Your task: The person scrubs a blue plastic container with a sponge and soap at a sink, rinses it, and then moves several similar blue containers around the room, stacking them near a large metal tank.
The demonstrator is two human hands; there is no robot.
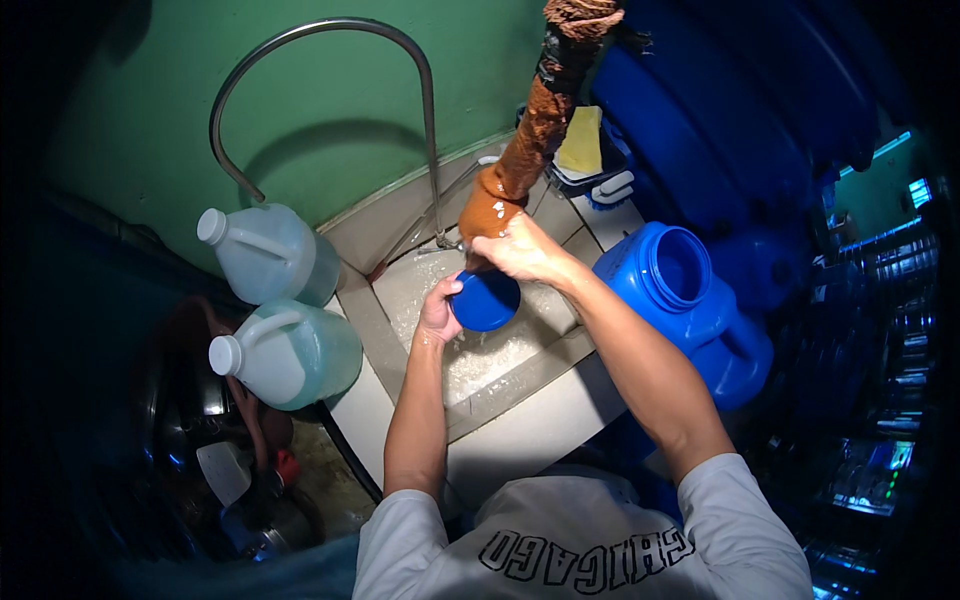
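Note:
Over the sink (pixel 515 388), my left hand (pixel 438 310) grips a round blue lid (pixel 488 302) by its left edge, thumb uppermost. My right hand (pixel 520 250) is closed around the wet lower end of a hanging brown cloth-like sleeve (pixel 532 130), just above the lid. Dark wrapping and frayed cord circle the sleeve's upper part. Splashing water covers the sink bottom under both hands. To the right of my right forearm stands a blue jug (pixel 640 275) with its wide round mouth uncovered.
Two translucent jugs (pixel 275 250) of pale liquid stand left of the sink. A curved metal faucet (pixel 428 85) rises behind it. At the back right are a yellow sponge (pixel 580 140) and a brush (pixel 612 190). Large blue containers (pixel 720 130) crowd the right; cookware (pixel 280 525) lies lower left.

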